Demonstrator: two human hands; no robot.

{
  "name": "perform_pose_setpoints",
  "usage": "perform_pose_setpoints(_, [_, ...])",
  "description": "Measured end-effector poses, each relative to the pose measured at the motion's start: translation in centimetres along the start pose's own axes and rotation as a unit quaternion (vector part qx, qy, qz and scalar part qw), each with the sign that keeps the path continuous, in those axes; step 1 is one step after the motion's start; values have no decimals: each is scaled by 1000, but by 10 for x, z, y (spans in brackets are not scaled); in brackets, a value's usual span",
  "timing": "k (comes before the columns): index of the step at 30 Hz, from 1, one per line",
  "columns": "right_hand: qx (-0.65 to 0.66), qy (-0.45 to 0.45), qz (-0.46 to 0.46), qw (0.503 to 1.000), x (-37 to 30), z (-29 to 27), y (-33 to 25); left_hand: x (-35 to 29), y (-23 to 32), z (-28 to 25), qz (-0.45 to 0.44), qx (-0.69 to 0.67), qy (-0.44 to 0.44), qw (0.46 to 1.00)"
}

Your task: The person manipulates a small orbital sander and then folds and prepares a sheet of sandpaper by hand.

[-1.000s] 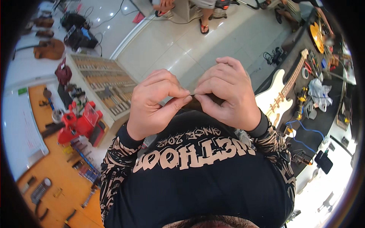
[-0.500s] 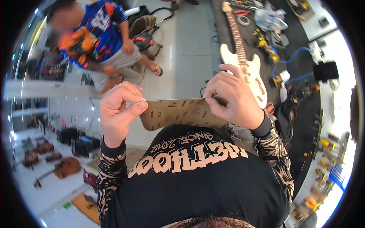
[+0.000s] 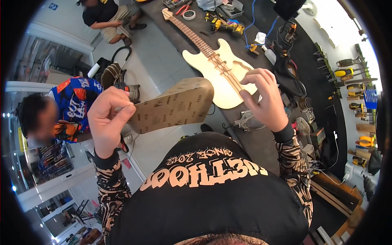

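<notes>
My left hand point(image 3: 107, 120) pinches the upper left corner of a brown sheet of sandpaper point(image 3: 173, 110) between thumb and fingers. Its printed backing faces me, and the far right end curls over. Off to the right, my right hand point(image 3: 264, 100) is open, thumb and fingers bent apart with nothing in them. It hovers over the near right edge of an unpainted, cream electric guitar point(image 3: 220, 90), or rests against it; I cannot tell which. The guitar lies on the dark bench, its neck pointing away to the far left.
On the dark bench point(image 3: 167, 30) are a yellow cordless drill point(image 3: 228, 27), a roll of tape point(image 3: 189, 15), red pliers point(image 3: 184, 9) and a grey clamp-like tool point(image 3: 248, 121). Hand tools hang on the right wall. One person in a blue shirt point(image 3: 75, 102) sits left; another sits farther off.
My right hand has let go of the sandpaper and moved right, near the guitar. The sheet now hangs from my left hand alone, its free end curled. The view has turned toward the bench.
</notes>
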State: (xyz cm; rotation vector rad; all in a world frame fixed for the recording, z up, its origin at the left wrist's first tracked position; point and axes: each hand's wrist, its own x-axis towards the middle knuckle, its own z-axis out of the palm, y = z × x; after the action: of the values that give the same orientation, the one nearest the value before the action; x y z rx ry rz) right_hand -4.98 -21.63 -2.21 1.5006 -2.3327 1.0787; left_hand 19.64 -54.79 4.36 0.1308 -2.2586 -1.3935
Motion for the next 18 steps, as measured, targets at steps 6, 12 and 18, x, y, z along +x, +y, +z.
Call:
perform_pose_setpoints(6, [98,-21,-81,992,27,54,-44,6,-10,3,27,-7,-29,999])
perform_pose_setpoints(12, [105,-28,-81,991,30,70,-62,-10,-37,-18,-65,44,-53,996])
perform_pose_setpoints(18, [62,-70,-105,990,31,90,-81,-4,-48,27,130,251,-160,946])
